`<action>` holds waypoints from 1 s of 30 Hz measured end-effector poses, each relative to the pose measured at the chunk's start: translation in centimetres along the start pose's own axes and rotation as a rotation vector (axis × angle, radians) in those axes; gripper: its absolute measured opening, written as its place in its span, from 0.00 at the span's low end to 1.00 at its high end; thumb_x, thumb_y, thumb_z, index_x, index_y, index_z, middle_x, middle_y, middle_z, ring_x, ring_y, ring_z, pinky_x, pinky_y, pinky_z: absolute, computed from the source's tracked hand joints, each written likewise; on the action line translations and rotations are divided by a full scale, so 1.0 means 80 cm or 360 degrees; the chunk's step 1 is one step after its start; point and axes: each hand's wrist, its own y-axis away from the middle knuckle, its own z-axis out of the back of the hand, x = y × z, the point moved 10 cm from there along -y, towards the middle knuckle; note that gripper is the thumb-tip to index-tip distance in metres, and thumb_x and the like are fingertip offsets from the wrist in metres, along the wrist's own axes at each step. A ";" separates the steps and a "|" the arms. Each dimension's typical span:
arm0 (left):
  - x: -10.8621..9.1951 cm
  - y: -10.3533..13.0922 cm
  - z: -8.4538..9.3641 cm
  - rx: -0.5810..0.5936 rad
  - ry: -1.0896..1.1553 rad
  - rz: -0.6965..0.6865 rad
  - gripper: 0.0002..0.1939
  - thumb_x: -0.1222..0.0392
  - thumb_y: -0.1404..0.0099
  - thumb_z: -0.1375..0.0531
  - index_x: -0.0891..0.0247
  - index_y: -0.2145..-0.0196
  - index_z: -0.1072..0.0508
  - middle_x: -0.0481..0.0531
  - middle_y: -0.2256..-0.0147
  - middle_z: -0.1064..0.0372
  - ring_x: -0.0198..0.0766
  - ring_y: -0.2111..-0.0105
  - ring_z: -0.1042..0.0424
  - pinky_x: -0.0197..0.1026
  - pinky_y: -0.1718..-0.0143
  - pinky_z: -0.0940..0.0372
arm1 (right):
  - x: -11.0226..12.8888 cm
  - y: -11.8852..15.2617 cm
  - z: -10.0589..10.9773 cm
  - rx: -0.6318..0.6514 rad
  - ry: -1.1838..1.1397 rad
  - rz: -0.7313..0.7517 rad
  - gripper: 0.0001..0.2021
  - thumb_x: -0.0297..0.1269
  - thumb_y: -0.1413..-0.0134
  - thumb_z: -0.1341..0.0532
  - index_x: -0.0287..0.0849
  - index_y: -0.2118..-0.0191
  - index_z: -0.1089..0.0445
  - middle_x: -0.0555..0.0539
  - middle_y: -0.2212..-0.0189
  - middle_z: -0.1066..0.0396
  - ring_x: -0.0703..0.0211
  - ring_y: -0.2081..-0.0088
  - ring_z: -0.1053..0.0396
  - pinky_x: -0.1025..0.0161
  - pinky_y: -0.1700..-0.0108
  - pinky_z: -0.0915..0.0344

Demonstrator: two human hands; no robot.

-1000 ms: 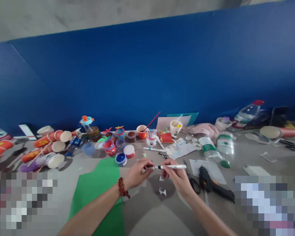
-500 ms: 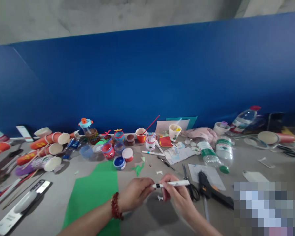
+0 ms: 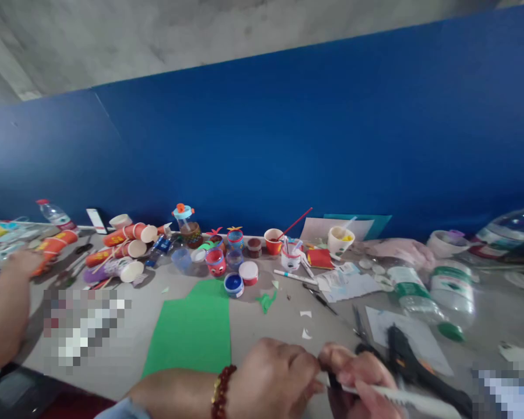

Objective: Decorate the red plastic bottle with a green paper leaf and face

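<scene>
My right hand (image 3: 360,378) is closed around a white marker (image 3: 414,400), whose body points to the lower right. Beside it, my left hand (image 3: 277,378), with a red bead bracelet (image 3: 220,393) at the wrist, has its fingers pinched near the marker's tip end; what they hold is too small to make out. Green paper (image 3: 192,331) lies to the left of the hands. Small white paper scraps (image 3: 306,334) and a green cut-out (image 3: 266,301) rest beyond them. Black-handled scissors (image 3: 369,349) and a black glue gun (image 3: 413,366) are by my right hand.
Paint jars (image 3: 234,284), a red cup (image 3: 273,241) and a yellow-paint cup (image 3: 341,240) stand near the blue partition (image 3: 262,145). Plastic bottles (image 3: 413,291) lie right. At far left, another person's hand (image 3: 21,265) touches orange joined cups (image 3: 55,247).
The view has swung left and the table's things appear further right. Both my hands appear lower and larger, and the marker has tilted downward to the right. Another person's arm has come into view.
</scene>
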 end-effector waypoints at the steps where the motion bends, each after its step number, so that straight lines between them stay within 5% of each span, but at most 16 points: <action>1: 0.002 -0.003 0.000 -0.0023 -0.0008 -0.0007 0.08 0.56 0.30 0.49 0.62 0.64 0.35 0.51 0.72 0.27 0.39 0.74 0.27 0.39 0.75 0.41 | 0.000 -0.004 0.002 -0.0030 -0.0087 0.0014 0.23 0.57 0.53 0.37 0.44 0.84 0.37 0.52 0.87 0.44 0.60 0.81 0.40 0.62 0.80 0.38; 4: 0.027 -0.014 -0.015 0.0008 0.0014 0.0021 0.09 0.56 0.30 0.50 0.62 0.64 0.35 0.50 0.71 0.27 0.38 0.72 0.27 0.38 0.73 0.40 | -0.018 -0.021 0.014 -0.0168 -0.0187 -0.0073 0.18 0.49 0.55 0.32 0.42 0.82 0.34 0.53 0.85 0.41 0.64 0.81 0.40 0.67 0.80 0.40; 9: 0.121 -0.011 -0.045 0.0078 -0.0221 0.0431 0.14 0.56 0.27 0.54 0.61 0.61 0.32 0.52 0.68 0.26 0.39 0.70 0.26 0.38 0.70 0.38 | -0.071 -0.053 0.035 -0.0047 0.0096 -0.0575 0.15 0.47 0.51 0.32 0.43 0.64 0.32 0.57 0.84 0.40 0.69 0.83 0.45 0.72 0.82 0.48; 12: 0.151 0.001 -0.060 0.0169 -0.0244 0.0556 0.14 0.55 0.27 0.54 0.61 0.59 0.31 0.53 0.66 0.26 0.40 0.66 0.25 0.38 0.66 0.36 | -0.076 -0.073 0.043 0.0279 0.0407 -0.0594 0.16 0.50 0.48 0.35 0.41 0.64 0.33 0.53 0.80 0.33 0.66 0.80 0.40 0.70 0.80 0.43; 15: 0.168 0.014 -0.068 0.0246 -0.0201 0.0705 0.16 0.55 0.29 0.50 0.60 0.47 0.37 0.54 0.61 0.26 0.42 0.63 0.25 0.39 0.64 0.35 | -0.084 -0.094 0.049 0.0562 0.0653 -0.0511 0.15 0.49 0.44 0.39 0.41 0.63 0.33 0.50 0.76 0.30 0.64 0.77 0.36 0.69 0.78 0.38; 20: 0.178 0.040 -0.079 0.0301 -0.0194 0.0798 0.22 0.55 0.31 0.48 0.63 0.42 0.43 0.58 0.55 0.28 0.44 0.58 0.27 0.42 0.58 0.34 | -0.117 -0.143 0.065 0.0494 0.0923 -0.0320 0.12 0.46 0.43 0.43 0.42 0.61 0.36 0.50 0.74 0.30 0.62 0.76 0.35 0.69 0.78 0.37; 25: 0.166 0.061 -0.094 0.0377 -0.0182 0.0649 0.08 0.58 0.33 0.46 0.60 0.57 0.32 0.54 0.55 0.30 0.43 0.57 0.29 0.43 0.56 0.34 | -0.165 -0.156 0.041 0.0671 0.1060 -0.0291 0.11 0.43 0.41 0.47 0.42 0.58 0.36 0.47 0.70 0.27 0.59 0.74 0.31 0.66 0.77 0.35; 30: 0.159 0.075 -0.093 0.0368 -0.0189 0.0610 0.05 0.60 0.34 0.45 0.60 0.61 0.31 0.52 0.58 0.31 0.43 0.58 0.32 0.43 0.56 0.35 | -0.157 -0.149 0.024 0.0832 0.1719 0.0041 0.17 0.37 0.40 0.49 0.44 0.50 0.31 0.44 0.61 0.23 0.53 0.65 0.26 0.58 0.62 0.30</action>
